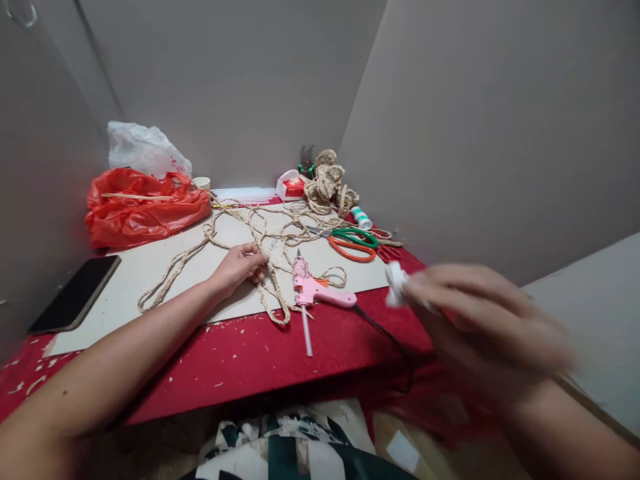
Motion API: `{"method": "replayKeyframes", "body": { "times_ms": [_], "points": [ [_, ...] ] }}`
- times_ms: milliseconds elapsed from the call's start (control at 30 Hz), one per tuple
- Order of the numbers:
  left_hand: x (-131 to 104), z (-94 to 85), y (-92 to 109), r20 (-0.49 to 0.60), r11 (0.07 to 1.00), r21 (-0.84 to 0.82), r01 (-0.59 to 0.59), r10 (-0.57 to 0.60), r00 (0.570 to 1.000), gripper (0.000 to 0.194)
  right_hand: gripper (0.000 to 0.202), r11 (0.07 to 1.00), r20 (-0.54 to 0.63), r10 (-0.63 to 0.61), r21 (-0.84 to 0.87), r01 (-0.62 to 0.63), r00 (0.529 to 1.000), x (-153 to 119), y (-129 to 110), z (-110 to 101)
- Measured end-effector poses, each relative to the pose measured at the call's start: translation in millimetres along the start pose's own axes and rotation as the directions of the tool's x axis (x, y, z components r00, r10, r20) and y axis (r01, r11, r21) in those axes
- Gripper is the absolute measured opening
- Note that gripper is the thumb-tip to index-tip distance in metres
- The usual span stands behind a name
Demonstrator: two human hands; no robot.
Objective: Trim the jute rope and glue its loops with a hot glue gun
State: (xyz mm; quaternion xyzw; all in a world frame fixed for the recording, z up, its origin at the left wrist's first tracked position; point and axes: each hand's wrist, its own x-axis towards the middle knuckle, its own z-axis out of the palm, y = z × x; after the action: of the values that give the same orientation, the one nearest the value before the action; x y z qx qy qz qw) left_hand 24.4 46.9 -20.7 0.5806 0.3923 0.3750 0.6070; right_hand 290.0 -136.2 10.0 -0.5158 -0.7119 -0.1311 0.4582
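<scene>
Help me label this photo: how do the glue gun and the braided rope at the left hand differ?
The glue gun is smooth and pink; the braided rope is tan and rough. The glue gun's body is compact; the rope spreads in loops across the white board. The left hand touches the rope; the glue gun lies untouched. Both overlap the board's front edge.

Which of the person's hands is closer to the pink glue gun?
The left. The left hand is at the rope, just left of the glue gun; the right hand, blurred, is farther off to the glue gun's right, holding something white.
</scene>
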Motion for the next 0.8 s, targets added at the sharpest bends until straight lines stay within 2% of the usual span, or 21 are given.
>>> {"method": "replayKeyframes", "body": {
  "times_ms": [33, 133, 167, 233, 300, 367, 467, 567, 633, 733, 800],
  "points": [
    [-0.6, -0.1, 0.4, 0.005, 1.000, 0.001, -0.007, 0.007, 1.000, 0.018, 0.038, 0.999, -0.029, 0.032, 0.027, -0.031, 0.999, 7.5, 12.4, 5.6],
    [-1.2, -1.0, 1.4, 0.036, 1.000, -0.001, -0.031, 0.031, 0.999, 0.019, 0.020, 0.981, -0.049, 0.192, 0.036, -0.190, 0.980, 20.2, 60.8, 14.0],
    [-0.5, -1.6, 1.6, 0.053, 0.999, -0.001, -0.034, 0.034, 0.998, 0.019, 0.017, 0.967, 0.015, 0.255, 0.010, -0.255, 0.967, 20.3, 77.8, 13.6],
    [2.0, -3.0, 1.8, 0.055, 1.000, 0.012, -0.015, 0.015, 0.998, 0.021, 0.021, 0.952, 0.037, 0.304, -0.048, -0.302, 0.952, 16.2, 107.4, 10.0],
    [4.6, -4.3, 1.7, 0.051, 1.000, 0.018, -0.002, 0.001, 0.999, 0.024, 0.024, 0.943, 0.092, 0.329, -0.083, -0.322, 0.940, 10.5, 126.8, 5.7],
    [5.7, -5.3, 1.4, 0.042, 1.000, 0.017, 0.005, -0.005, 0.999, 0.025, 0.019, 0.944, 0.095, 0.325, -0.094, -0.317, 0.941, 7.5, 133.4, 3.5],
    [4.2, -5.8, 1.7, 0.050, 0.998, -0.055, 0.026, -0.023, 0.998, 0.026, 0.013, 0.946, 0.024, 0.311, -0.103, -0.307, 0.950, 10.9, 121.0, 6.3],
    [2.8, -5.7, 4.3, 0.066, 0.984, -0.163, 0.066, -0.055, 0.996, 0.027, 0.017, 0.955, -0.006, 0.290, -0.054, -0.290, 0.957, 23.0, 90.6, 17.6],
    [1.9, -4.9, 8.5, 0.057, 0.980, -0.184, 0.071, -0.061, 0.997, 0.025, 0.018, 0.958, 0.024, 0.282, 0.047, -0.283, 0.959, 34.4, 65.1, 30.4],
    [-1.6, -2.2, 18.5, 0.073, 0.980, -0.188, 0.063, -0.050, 0.996, 0.023, 0.019, 0.860, 0.212, 0.318, 0.346, -0.376, 0.924, 53.7, 26.3, 57.1],
    [-6.0, 0.5, 26.4, 0.104, 0.981, -0.188, 0.056, -0.037, 0.994, 0.025, 0.021, 0.736, 0.413, 0.293, 0.478, -0.479, 0.862, 66.8, 5.4, 77.3]
  ]
}}
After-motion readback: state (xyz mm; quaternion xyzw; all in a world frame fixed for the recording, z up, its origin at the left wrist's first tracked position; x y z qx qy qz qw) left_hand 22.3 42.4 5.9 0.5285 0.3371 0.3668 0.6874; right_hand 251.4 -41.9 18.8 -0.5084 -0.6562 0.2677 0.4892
